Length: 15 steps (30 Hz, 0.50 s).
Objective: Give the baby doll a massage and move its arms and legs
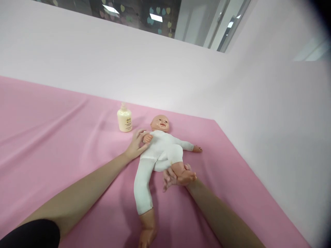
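Observation:
A baby doll (160,148) in a white bodysuit lies on its back on the pink sheet (64,137), head toward the wall. My left hand (136,144) rests against the doll's side and holds its small arm near the chest. My right hand (172,177) grips the doll's bare, bent leg at the shin and foot, lifted off the sheet. The other leg, still in its white sleeve, stretches toward me with the foot at the bottom edge.
A cream lotion bottle (124,119) stands upright on the sheet just left of the doll's head. Pale pink walls close in behind and on the right, meeting at a corner. Windows run above the back wall.

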### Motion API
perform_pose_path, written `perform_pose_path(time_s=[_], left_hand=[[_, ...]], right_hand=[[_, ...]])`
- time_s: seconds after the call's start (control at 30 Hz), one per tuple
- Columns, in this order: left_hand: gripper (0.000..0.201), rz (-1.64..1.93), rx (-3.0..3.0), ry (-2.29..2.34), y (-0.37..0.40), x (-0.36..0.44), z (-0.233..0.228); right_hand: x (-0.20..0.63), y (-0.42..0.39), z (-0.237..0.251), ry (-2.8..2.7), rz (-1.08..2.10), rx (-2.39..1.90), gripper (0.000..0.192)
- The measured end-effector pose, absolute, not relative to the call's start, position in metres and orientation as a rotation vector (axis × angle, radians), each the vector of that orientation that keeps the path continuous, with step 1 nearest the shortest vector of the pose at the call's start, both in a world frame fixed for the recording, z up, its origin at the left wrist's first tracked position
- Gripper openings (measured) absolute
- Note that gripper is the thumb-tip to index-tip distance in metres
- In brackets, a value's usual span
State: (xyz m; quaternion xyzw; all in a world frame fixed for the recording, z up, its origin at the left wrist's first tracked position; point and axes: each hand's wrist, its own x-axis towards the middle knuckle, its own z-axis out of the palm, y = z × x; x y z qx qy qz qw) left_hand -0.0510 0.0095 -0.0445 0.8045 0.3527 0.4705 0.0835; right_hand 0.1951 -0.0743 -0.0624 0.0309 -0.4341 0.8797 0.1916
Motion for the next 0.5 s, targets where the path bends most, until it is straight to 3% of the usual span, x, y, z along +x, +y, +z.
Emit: perform_pose_path(time_s=[0.13, 0.5], left_hand=[[0.045, 1.181, 2.607, 1.002, 0.003, -0.049, -0.038], [0.044, 1.178, 2.618, 1.046, 0.004, -0.048, -0.039]], right_hand=[[0.193, -0.077, -0.05, -0.93, 2.429, -0.019, 0.049], [0.192, -0.074, -0.044, -0.803, 2.346, -0.221, 0.049]])
